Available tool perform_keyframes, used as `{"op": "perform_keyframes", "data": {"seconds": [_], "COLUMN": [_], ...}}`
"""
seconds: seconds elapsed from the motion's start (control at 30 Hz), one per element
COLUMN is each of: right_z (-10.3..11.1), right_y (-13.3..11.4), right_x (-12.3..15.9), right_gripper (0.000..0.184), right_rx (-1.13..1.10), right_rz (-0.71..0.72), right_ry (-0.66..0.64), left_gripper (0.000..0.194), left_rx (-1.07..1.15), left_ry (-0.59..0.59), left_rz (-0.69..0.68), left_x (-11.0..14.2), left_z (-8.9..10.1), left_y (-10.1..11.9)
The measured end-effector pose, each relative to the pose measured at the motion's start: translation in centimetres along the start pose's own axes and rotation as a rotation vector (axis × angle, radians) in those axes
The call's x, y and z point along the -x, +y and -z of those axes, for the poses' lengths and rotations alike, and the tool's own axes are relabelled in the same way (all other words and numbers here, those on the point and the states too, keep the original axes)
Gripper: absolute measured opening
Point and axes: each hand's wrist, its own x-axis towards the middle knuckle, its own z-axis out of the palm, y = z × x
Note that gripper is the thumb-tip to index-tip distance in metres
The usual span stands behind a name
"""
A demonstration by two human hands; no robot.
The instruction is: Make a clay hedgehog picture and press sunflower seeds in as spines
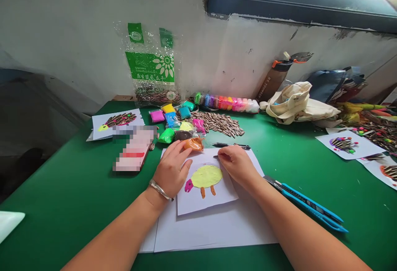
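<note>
My left hand (173, 165), with a silver bangle at the wrist, rests fingers apart on the white paper. Its fingertips touch or overlap an orange clay packet (194, 143); which of the two I cannot tell. On the small white card (204, 208) is a clay animal with a pale yellow body (207, 176), a magenta head (188, 186) and two brown legs. Over the card's upper right, my right hand (235, 161) is closed in a pinch. A small dark pointed tip (216, 156) sticks out of its fingers; its kind is unclear. Larger white sheets (214, 234) lie under the card.
Behind the hands are a black pen (231, 145), coloured clay packets (166, 135) and a heap of sunflower seeds (221, 123). A blue-handled tool (310, 205) lies right. A phone-like object (133, 151) is left. Finished seed pictures (350, 143), a bottle (273, 79) and a seed bag (151, 66) stand around.
</note>
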Motion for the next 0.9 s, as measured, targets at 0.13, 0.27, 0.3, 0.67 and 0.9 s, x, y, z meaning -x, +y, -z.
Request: {"op": "perform_keyframes", "data": {"seconds": [0.13,0.27,0.3,0.67,0.9], "right_z": [-0.2,-0.6,-0.8,-2.2,-2.7], "right_y": [-0.4,-1.8,-2.1,-3.5,-3.0], "right_x": [0.4,0.7,0.6,-0.7,-0.6], "right_gripper": [0.020,0.022,0.022,0.021,0.016], "right_rx": [-0.049,-0.059,-0.045,0.111,0.249], "right_rz": [0.062,0.217,0.247,0.229,0.309], "right_ry": [0.089,0.048,0.013,-0.114,-0.113], "left_gripper": [0.029,0.026,0.026,0.025,0.025], "left_rx": [-0.004,0.042,0.056,0.070,0.073], "left_ry": [-0.035,-0.029,-0.032,-0.079,-0.100], "left_rz": [0.038,-0.007,-0.021,-0.013,-0.013], "left_x": [0.3,0.3,0.3,0.4,0.3], "left_z": [-0.5,-0.3,-0.2,-0.1,0.1], "left_y": [-0.4,0.2,0.3,0.5,0.3]}}
